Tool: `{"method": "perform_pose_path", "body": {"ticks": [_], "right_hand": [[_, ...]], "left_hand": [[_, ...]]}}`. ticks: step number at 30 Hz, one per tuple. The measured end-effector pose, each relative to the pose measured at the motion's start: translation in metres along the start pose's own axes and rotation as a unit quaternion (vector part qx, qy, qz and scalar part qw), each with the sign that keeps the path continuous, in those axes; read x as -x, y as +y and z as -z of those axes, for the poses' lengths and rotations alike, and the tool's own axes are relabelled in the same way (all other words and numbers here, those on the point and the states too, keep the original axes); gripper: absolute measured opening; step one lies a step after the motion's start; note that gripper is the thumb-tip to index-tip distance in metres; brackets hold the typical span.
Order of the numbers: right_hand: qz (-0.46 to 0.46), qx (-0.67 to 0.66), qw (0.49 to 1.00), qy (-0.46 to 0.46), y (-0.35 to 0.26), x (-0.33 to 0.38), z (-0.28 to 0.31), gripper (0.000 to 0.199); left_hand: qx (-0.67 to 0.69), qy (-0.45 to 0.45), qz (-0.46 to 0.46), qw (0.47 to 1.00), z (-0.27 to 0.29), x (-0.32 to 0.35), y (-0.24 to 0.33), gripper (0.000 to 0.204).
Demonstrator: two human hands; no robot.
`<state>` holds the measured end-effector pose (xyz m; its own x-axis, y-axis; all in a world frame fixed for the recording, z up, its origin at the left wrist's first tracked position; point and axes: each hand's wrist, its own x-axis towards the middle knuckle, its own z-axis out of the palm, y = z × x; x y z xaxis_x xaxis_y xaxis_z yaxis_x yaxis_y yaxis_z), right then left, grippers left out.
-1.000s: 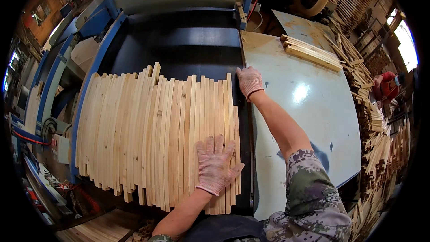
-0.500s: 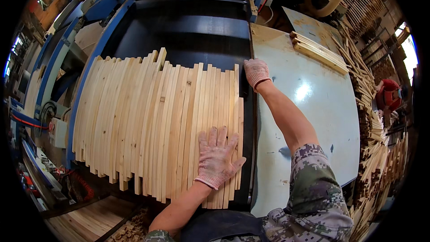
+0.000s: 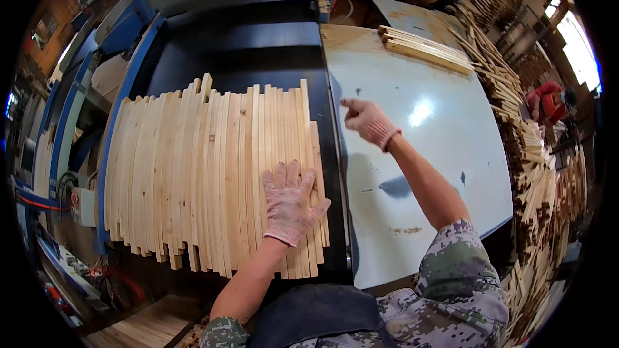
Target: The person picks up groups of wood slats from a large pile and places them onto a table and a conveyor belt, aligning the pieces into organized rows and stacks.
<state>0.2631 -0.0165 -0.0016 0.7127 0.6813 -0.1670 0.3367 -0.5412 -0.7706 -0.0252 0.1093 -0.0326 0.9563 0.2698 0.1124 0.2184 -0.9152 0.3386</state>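
Note:
Several long pale wooden slats (image 3: 200, 167) lie side by side on a black machine bed (image 3: 225, 58). My left hand (image 3: 290, 203), in a pink-white knit glove, rests flat with fingers spread on the right-hand slats near their close ends. My right hand (image 3: 367, 121), gloved the same way, hovers over the left edge of the pale grey table (image 3: 438, 154), just right of the slats. Its fingers are loosely curled and hold nothing.
A small stack of slats (image 3: 422, 48) lies at the table's far side. Heaps of thin wooden sticks (image 3: 535, 161) line the right. A person in red (image 3: 548, 100) is at the far right. Blue machine frame (image 3: 126, 87) borders the bed's left.
My right hand has lifted off the far right corner of the slats and moved right over the grey table. My left hand stays pressed on the slats.

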Motion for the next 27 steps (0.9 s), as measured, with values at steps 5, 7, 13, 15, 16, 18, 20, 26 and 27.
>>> {"method": "perform_pose_path", "body": {"ticks": [5,7,13,15,16,18,20,26,27], "right_hand": [[-0.041,-0.216,0.975,0.002,0.045,0.139,-0.017,0.061],[-0.091,-0.230,0.968,0.033,0.047,0.213,-0.021,0.063],[-0.190,-0.222,0.927,0.235,0.042,0.405,-0.075,0.061],[-0.245,-0.288,0.880,0.286,0.030,0.454,-0.106,0.053],[-0.275,-0.285,0.869,0.297,0.054,0.474,-0.131,0.048],[-0.270,-0.200,0.890,0.309,0.040,0.507,-0.164,0.053],[-0.267,-0.200,0.856,0.395,0.052,0.535,-0.205,0.069],[-0.238,-0.296,0.664,0.644,0.038,0.596,-0.283,0.091],[-0.249,-0.330,0.650,0.638,0.053,0.607,-0.307,0.085]], "left_hand": [[-0.004,-0.001,0.011,1.000,0.005,0.001,-0.001,0.078],[-0.008,0.006,-0.011,1.000,-0.002,-0.001,0.000,0.075],[-0.083,-0.047,-0.080,0.992,-0.007,0.003,-0.002,0.060],[-0.104,-0.066,-0.104,0.987,-0.008,0.004,-0.004,0.057],[-0.097,-0.067,-0.117,0.986,-0.012,0.003,-0.007,0.056],[-0.097,-0.085,-0.112,0.985,-0.011,0.004,-0.014,0.059],[-0.090,-0.104,-0.114,0.984,-0.003,0.008,-0.009,0.062],[0.204,-0.054,-0.197,0.957,-0.016,0.049,-0.002,0.062],[0.263,-0.075,-0.218,0.937,-0.015,0.062,0.009,0.061]]}}
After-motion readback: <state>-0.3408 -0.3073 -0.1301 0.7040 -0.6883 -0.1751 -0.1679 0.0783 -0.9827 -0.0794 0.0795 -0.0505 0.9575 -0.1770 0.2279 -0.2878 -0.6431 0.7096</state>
